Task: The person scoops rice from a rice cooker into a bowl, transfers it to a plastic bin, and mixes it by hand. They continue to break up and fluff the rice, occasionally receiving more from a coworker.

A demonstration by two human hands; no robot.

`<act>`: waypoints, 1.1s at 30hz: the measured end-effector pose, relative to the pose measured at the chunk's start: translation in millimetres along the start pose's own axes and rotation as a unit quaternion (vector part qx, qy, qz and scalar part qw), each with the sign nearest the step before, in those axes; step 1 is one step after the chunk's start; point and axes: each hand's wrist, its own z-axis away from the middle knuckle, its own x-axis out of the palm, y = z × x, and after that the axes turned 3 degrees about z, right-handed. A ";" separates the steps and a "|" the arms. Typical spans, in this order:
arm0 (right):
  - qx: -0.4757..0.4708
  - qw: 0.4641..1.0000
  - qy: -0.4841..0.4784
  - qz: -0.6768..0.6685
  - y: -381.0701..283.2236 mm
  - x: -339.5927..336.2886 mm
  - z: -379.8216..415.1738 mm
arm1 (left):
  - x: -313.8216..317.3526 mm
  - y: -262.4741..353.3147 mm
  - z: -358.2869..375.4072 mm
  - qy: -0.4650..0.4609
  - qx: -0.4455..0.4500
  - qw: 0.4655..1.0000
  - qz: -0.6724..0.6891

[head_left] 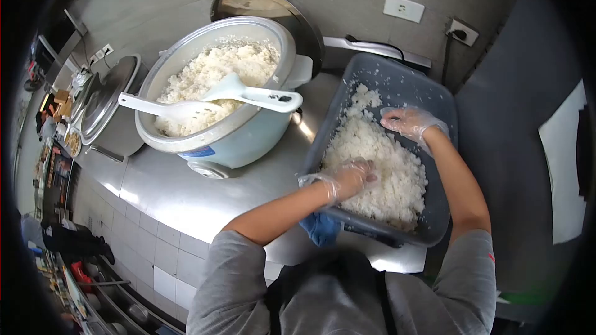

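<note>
A dark grey plastic tub (pixel 434 102) sits tilted on the steel counter and holds a heap of cooked white rice (pixel 388 174). My left hand (pixel 354 177), in a clear plastic glove, presses into the rice near the tub's near-left side, fingers curled in the rice. My right hand (pixel 406 121), also gloved, rests fingers spread on the rice toward the tub's far side. To the left stands a big rice cooker (pixel 242 142) full of rice, with two white rice paddles (pixel 248 93) lying across its rim.
The cooker's lid (pixel 273 6) leans against the wall behind it. A second pot lid (pixel 105 99) lies at the counter's left. A blue cloth (pixel 320 228) sits under the tub's near edge. Wall sockets (pixel 403 8) are above. The counter edge drops to tiled front.
</note>
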 end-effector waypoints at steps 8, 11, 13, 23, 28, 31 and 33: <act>-0.004 0.984 0.136 -0.116 38.6 40.1 -158.2 | -41.6 29.6 2.6 0.011 -0.039 0.998 -0.050; 0.072 0.980 0.116 -0.144 46.4 55.5 -210.4 | -36.5 18.2 0.4 0.047 -0.032 0.998 -0.027; 0.029 0.872 0.038 -0.487 69.3 98.4 -262.0 | -33.8 14.4 -1.8 0.082 -0.033 0.996 -0.027; -0.050 0.928 -0.099 -0.356 25.3 112.3 -206.4 | -30.8 21.1 -6.8 0.105 -0.135 0.971 -0.165; -0.096 0.917 -0.048 -0.384 35.0 126.8 -154.4 | -38.5 25.4 -3.7 0.076 -0.171 0.975 -0.117; -0.179 0.896 -0.002 -0.406 59.5 146.5 -100.7 | -43.7 30.2 -1.5 0.080 -0.143 0.986 -0.014; -0.382 0.865 0.057 -0.320 75.1 149.6 -65.1 | -28.8 17.5 -5.8 0.126 -0.088 0.987 0.043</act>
